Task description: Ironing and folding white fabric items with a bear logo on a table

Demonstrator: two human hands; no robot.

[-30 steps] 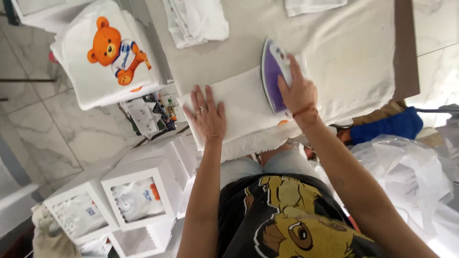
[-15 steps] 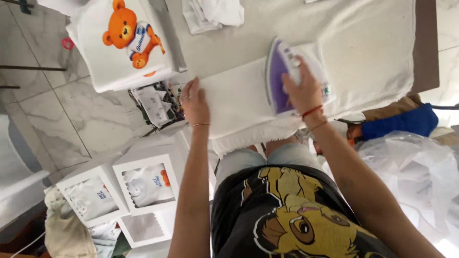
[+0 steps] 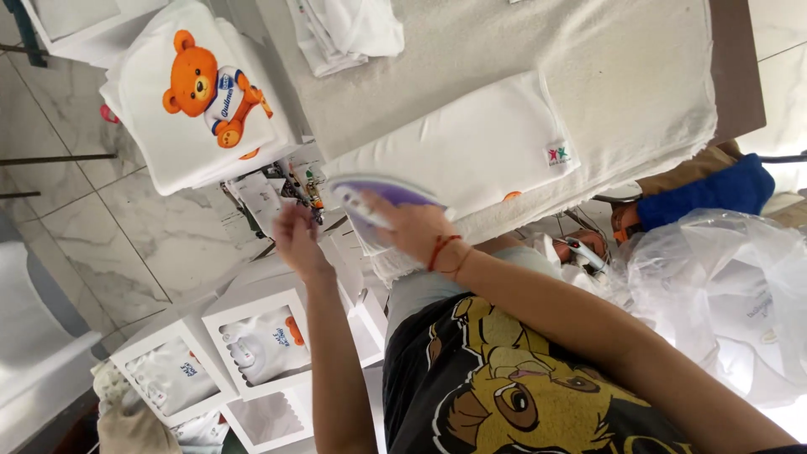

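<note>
Under right hand (image 3: 412, 227), clamped on purple iron (image 3: 370, 195) beside folded white cloth (image 3: 471, 147): keep soleplate flat; left hand (image 3: 296, 240) open, clear.

The floor (image 3: 101, 219) is pale grey marble tile with darker veins and thin joints. A counter (image 3: 588, 50) padded with beige cloth fills the upper middle, its brown edge (image 3: 735, 67) showing at the right. White window-fronted boxes (image 3: 252, 336) stand on the floor. Even daylight falls throughout.
</note>
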